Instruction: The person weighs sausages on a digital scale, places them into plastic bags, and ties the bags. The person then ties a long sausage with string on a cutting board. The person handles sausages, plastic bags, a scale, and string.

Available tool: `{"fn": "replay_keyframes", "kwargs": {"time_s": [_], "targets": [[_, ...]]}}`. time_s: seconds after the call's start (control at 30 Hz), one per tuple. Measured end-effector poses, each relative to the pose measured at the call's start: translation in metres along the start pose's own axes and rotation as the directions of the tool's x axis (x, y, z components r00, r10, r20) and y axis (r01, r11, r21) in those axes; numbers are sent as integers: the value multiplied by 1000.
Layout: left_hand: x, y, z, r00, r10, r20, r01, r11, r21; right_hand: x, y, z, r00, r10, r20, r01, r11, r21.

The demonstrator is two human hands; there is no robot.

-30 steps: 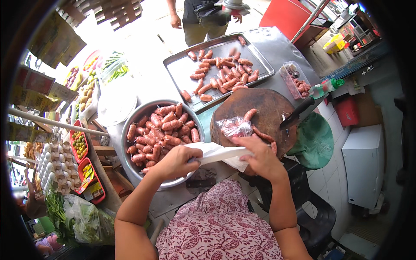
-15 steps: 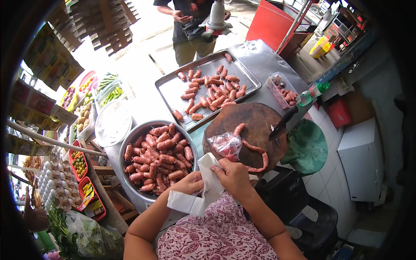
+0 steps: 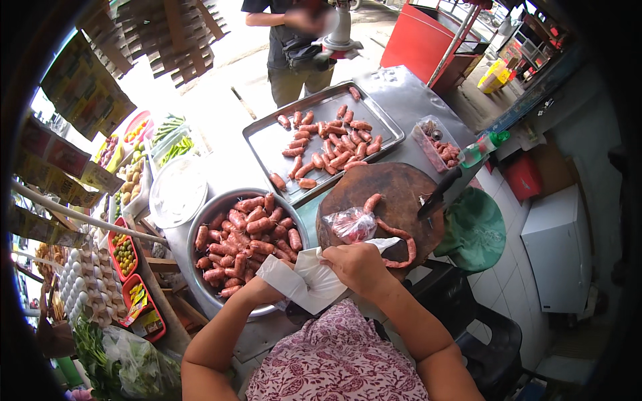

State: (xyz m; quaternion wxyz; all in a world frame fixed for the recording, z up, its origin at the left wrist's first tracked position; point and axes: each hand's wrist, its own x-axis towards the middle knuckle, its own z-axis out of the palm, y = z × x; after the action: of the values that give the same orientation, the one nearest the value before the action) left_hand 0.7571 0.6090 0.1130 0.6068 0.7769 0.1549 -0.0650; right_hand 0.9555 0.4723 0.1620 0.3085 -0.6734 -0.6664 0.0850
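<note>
My right hand point(image 3: 351, 266) pinches white paper point(image 3: 314, 284) in front of the round wooden cutting board point(image 3: 414, 184). My left hand point(image 3: 264, 289) grips the paper’s left part, its fingertips hidden beneath it, over the near rim of a steel bowl of sausages point(image 3: 251, 237). On the board lie a clear plastic bag point(image 3: 351, 222) with pink contents, a sausage length point(image 3: 406, 248) and a black-handled knife point(image 3: 441, 190). Beyond, a metal tray point(image 3: 267, 137) holds loose sausages.
Egg trays point(image 3: 87, 287), vegetables and red baskets point(image 3: 144, 317) line the left. A clear meat container point(image 3: 431, 144) and green bottle point(image 3: 481, 150) stand at right, with a green lined bin point(image 3: 475, 230) and black chair point(image 3: 485, 344) below. A person point(image 3: 294, 53) stands across the table.
The paper has gone from a taut strip to folded, then spread wider toward the board. My hands moved down, then slightly up. The person across brought their hands up to waist height or higher.
</note>
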Motion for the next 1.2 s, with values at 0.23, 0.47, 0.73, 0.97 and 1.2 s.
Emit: {"fn": "replay_keyframes", "kwargs": {"time_s": [0.23,0.47,0.73,0.97,1.2], "targets": [[-14,17,-25,981,-171,-96,89,824,-559,8,-12,-5,1000,0,-22,2,996,86],[-13,22,-12,994,107,-12,-102,891,-443,18,-29,-12,999,-23,-24,27,987,156],[-15,6,13,966,-204,-160,19,671,-741,16,-25,-1,982,167,-88,-155,980,126],[3,-18,74,828,-214,-518,-217,729,-650,-7,-38,-3,963,212,-166,-201,976,79],[-8,-64,122,827,-168,-537,-242,756,-609,-66,-20,60,828,387,405,-559,609,563]]}}
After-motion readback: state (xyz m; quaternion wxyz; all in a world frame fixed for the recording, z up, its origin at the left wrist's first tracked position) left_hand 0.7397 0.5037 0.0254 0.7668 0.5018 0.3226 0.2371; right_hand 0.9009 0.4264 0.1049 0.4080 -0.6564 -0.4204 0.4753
